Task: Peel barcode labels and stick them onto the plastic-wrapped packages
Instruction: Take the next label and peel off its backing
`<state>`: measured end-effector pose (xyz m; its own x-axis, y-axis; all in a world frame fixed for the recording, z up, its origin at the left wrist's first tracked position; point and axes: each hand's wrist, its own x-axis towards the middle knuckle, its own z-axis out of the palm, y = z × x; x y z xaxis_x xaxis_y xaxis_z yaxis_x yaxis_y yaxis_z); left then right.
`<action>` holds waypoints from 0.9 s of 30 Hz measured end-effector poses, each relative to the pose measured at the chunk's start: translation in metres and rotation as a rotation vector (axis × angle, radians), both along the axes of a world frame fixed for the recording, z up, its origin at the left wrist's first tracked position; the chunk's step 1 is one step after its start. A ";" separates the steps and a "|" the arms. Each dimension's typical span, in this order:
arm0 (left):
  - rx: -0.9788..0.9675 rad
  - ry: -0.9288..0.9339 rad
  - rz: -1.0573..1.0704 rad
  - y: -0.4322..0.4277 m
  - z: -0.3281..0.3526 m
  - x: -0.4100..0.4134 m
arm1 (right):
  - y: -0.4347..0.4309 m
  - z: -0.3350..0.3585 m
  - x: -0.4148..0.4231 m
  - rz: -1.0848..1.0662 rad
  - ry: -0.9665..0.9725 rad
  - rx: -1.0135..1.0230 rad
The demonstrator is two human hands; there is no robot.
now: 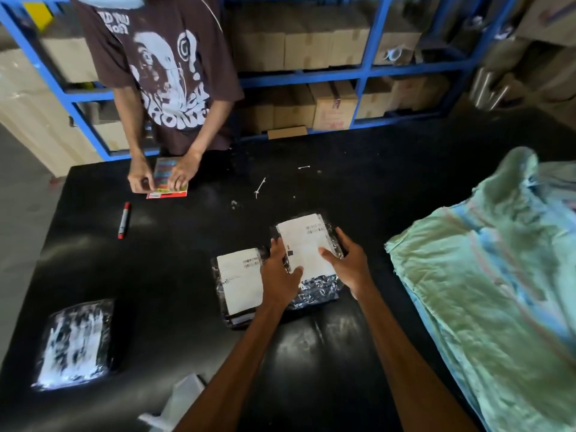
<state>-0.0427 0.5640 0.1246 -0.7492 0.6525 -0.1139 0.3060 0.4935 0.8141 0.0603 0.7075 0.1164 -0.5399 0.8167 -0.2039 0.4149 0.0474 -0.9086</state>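
**Labelling at the bench (pixel 405 182).** Near the bench's middle, the left hand (pixel 280 272) and right hand (pixel 346 263) lie spread and nearly flat on a white barcode label (pixel 307 241) atop a plastic-wrapped package (pixel 318 291). We read both hands as pressing, with neither curled round anything. We judge the package light and soft, and its glossy, crinkled film slippery, so we would grasp it by the side edges, not the label face. The label is thin, matte, rectangular paper, likely to crease if smoothed unevenly. A second labelled package (pixel 238 285) lies just beside it on the left. A third package (pixel 74 344), blurred, sits toward the near left corner. A red marker (pixel 124 220) lies toward the far left corner, and a green woven sack (pixel 486 275) drapes the right edge.
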 end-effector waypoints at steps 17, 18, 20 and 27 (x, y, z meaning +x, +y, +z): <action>0.056 0.086 -0.098 -0.068 -0.025 -0.007 | -0.079 -0.023 -0.011 0.164 -0.240 0.793; 0.078 0.104 -0.090 -0.090 -0.023 -0.007 | -0.105 -0.021 -0.011 0.159 -0.168 0.795; 0.039 0.129 -0.061 -0.154 -0.024 -0.007 | -0.170 -0.018 -0.013 0.206 -0.079 0.721; -0.194 0.002 0.264 -0.369 -0.046 -0.002 | -0.351 -0.048 -0.029 0.583 -0.099 0.417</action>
